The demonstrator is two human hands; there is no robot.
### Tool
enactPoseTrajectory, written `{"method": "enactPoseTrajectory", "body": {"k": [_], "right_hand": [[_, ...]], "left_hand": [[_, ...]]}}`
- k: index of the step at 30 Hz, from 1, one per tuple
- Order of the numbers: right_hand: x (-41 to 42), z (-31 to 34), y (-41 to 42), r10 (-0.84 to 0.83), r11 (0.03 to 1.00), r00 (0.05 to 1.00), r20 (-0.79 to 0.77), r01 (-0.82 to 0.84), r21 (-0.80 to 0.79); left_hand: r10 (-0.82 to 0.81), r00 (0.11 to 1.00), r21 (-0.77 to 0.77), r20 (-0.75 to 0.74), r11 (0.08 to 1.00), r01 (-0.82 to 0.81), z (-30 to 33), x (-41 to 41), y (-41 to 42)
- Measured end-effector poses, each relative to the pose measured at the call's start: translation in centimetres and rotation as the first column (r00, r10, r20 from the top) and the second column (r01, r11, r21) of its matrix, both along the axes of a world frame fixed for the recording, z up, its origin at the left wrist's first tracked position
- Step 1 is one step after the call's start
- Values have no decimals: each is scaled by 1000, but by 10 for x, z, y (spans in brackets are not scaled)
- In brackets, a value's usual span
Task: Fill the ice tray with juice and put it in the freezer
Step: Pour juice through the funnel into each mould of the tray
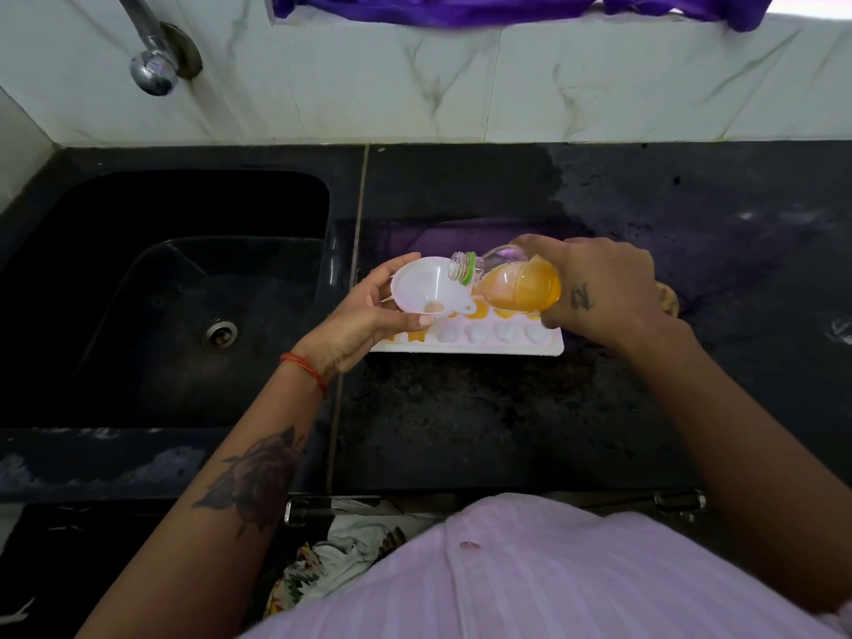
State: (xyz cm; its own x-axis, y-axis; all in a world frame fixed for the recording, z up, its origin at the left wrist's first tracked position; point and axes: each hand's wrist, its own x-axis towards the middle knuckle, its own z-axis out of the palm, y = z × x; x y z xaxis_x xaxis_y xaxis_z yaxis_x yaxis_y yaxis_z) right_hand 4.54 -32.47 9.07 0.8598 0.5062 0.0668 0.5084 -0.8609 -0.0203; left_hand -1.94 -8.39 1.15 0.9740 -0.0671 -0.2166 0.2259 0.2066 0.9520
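A white ice tray (530, 345) lies on the black counter (484, 431), just right of the sink. Some of its cells hold orange juice; several front cells look white and dry. My left hand (369, 315) holds a white funnel (428, 288) over the tray's left end. A clear bottle of orange juice (516, 283) is gripped in my right hand (604, 288) and tipped almost flat, its uncapped mouth with a green ring over the funnel's bowl. The tray's far row is mostly hidden behind the funnel and bottle.
A deep black sink (184, 292) with a drain (220, 333) fills the left. A chrome tap (152, 62) sticks out of the marble wall above it. Purple cloth (507, 6) hangs at the window. Wet patches mark the counter's back right.
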Motion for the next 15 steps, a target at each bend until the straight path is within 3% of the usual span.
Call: {"method": "enactPoseTrajectory", "body": {"k": [15], "right_hand": [[2, -7, -11, 56, 995, 991, 123, -46, -84]], "left_hand": [[-20, 998, 50, -54, 998, 23, -2, 4, -14]]}}
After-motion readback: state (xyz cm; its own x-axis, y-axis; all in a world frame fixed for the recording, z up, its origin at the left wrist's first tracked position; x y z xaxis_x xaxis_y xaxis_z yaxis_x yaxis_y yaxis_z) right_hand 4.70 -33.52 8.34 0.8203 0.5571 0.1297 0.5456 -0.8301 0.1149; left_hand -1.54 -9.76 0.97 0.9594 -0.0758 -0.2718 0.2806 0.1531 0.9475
